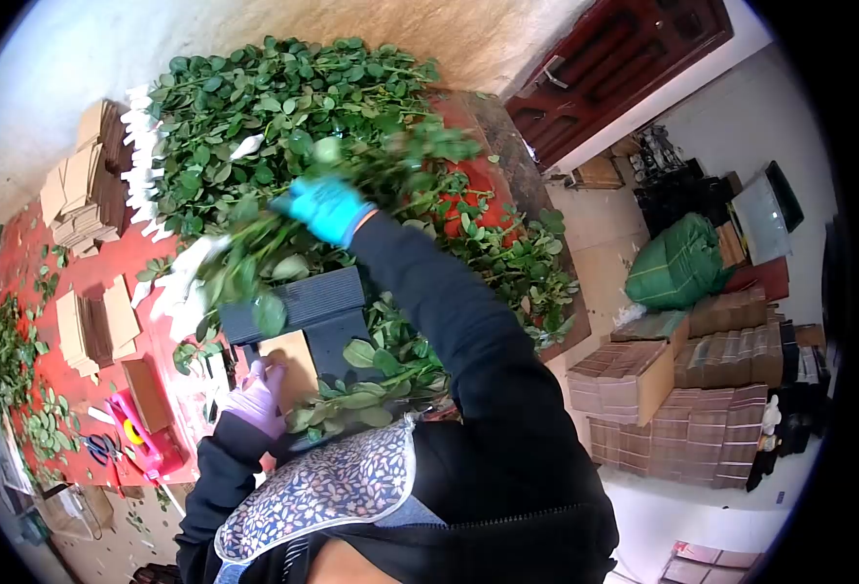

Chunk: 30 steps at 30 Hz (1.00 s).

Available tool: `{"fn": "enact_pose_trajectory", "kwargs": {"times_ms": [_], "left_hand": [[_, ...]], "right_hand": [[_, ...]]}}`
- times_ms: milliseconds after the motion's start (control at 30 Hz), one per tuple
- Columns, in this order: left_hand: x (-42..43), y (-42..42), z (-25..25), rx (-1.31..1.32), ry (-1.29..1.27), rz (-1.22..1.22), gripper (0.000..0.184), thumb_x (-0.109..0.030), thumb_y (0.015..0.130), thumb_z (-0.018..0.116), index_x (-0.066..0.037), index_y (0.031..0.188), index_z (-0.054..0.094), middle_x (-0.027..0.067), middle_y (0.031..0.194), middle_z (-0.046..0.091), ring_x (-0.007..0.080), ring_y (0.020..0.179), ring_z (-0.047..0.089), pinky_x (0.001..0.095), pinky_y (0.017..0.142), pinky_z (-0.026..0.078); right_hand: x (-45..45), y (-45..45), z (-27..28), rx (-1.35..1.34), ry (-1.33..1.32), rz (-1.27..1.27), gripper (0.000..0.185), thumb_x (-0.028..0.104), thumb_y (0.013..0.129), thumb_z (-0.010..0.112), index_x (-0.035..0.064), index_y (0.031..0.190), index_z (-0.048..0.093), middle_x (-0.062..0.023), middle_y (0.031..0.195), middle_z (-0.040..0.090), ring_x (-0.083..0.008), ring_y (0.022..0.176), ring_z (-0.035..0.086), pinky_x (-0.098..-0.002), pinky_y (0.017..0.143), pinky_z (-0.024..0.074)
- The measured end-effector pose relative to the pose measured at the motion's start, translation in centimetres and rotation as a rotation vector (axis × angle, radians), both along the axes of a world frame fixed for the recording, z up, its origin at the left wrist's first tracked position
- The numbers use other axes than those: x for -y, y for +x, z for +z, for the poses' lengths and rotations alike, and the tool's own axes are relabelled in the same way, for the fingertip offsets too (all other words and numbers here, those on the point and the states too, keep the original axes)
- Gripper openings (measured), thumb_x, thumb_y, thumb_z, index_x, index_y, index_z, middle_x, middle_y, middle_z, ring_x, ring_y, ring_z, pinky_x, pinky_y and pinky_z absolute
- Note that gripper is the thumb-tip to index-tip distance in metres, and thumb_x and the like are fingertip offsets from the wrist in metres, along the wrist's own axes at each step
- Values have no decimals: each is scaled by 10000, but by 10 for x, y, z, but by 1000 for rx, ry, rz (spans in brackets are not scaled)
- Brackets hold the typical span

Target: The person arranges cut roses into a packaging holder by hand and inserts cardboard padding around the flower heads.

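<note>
My right hand (327, 209), in a blue glove, is closed round a bunch of leafy rose stems (254, 243), blurred by motion. White-wrapped heads (184, 287) are at the bunch's left end. In a purple glove, my left hand (257, 394) grips the left edge of a brown cardboard piece (291, 362); its fingertips are partly hidden. That cardboard lies on a dark board (337, 346) with a ridged block (293, 302) along its far side. More leafy stems (371, 394) lie across the near part of the board.
A large pile of leafy stems (264, 107) covers the back of the red table (98, 268). Cardboard stacks (84, 195), a pink tape dispenser (147, 438) and scissors (103, 448) are at left. Bundled cardboard (677, 428) and a green sack (677, 263) stand on the floor at right.
</note>
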<state>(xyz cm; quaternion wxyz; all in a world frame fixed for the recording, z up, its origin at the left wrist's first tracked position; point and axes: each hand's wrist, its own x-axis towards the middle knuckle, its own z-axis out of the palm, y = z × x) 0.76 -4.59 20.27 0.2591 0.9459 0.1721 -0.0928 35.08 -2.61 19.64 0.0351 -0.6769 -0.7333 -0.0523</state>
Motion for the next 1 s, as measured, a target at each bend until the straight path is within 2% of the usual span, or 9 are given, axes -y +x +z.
{"fn": "enact_pose_trajectory", "kwargs": {"times_ms": [100, 167, 200, 333, 400, 567, 733, 867, 1000], "left_hand": [[-1, -5, -16, 60, 23, 17, 689, -171, 668, 715, -62, 1320, 523, 175, 1240, 525, 371, 1074, 602, 431, 876, 527], [2, -10, -18, 64, 7, 59, 743, -175, 677, 719, -76, 1377, 489, 189, 1287, 519, 375, 1093, 597, 420, 882, 533], [1, -13, -23, 122, 53, 35, 697, -250, 724, 759, -87, 1347, 494, 165, 1309, 505, 334, 1031, 634, 422, 798, 548], [2, -16, -13, 166, -33, 113, 714, -195, 711, 756, -70, 1356, 478, 143, 1309, 502, 317, 1079, 612, 407, 812, 542], [2, -18, -16, 199, -89, 134, 709, -188, 709, 758, -54, 1344, 475, 149, 1279, 505, 321, 1066, 610, 405, 814, 541], [8, -26, -34, 308, -99, 222, 627, -171, 716, 750, -67, 1266, 467, 159, 1047, 598, 336, 937, 636, 416, 771, 535], [15, -30, -26, 167, -265, 186, 598, -133, 736, 729, -74, 1284, 497, 179, 1162, 576, 358, 920, 639, 396, 770, 540], [20, -33, -17, 301, -151, 249, 747, -129, 725, 731, -93, 1401, 414, 166, 1215, 538, 330, 911, 647, 387, 720, 554], [23, -31, -24, 371, 17, 235, 629, -76, 761, 658, -90, 1359, 461, 137, 1192, 497, 295, 896, 631, 369, 690, 558]], "right_hand": [[19, 55, -1, 60, 13, -129, 444, 16, 862, 516, 150, 1277, 597, -185, 975, 589, -324, 770, 643, -451, 638, 529], [47, 46, 46, 142, 63, -120, 457, 22, 843, 530, 127, 1284, 595, -185, 1057, 645, -319, 797, 652, -436, 646, 531], [66, 44, 55, 62, 250, -39, 459, 26, 830, 537, 126, 1275, 594, -175, 1098, 648, -324, 791, 646, -437, 639, 522], [136, -14, 127, -10, -40, -151, 593, 7, 697, 692, 67, 1276, 579, -175, 1083, 583, -370, 886, 606, -467, 712, 494], [185, -19, 111, 59, -155, -154, 591, -11, 663, 679, 52, 1244, 595, -194, 1278, 553, -398, 932, 612, -461, 765, 514], [232, -43, 76, -82, -465, -183, 548, 86, 698, 737, 89, 1222, 575, -192, 1262, 552, -386, 906, 615, -464, 739, 518], [221, -58, 58, -106, -647, -176, 538, 46, 739, 683, 84, 1257, 542, -159, 994, 540, -379, 869, 580, -483, 712, 483], [217, -59, 58, -141, -657, -102, 521, 58, 766, 689, 98, 1264, 544, -156, 992, 549, -379, 850, 576, -478, 704, 482], [227, -40, 43, -229, -692, -109, 516, 200, 818, 725, 103, 1286, 532, -142, 1035, 586, -348, 875, 605, -462, 737, 493]]}}
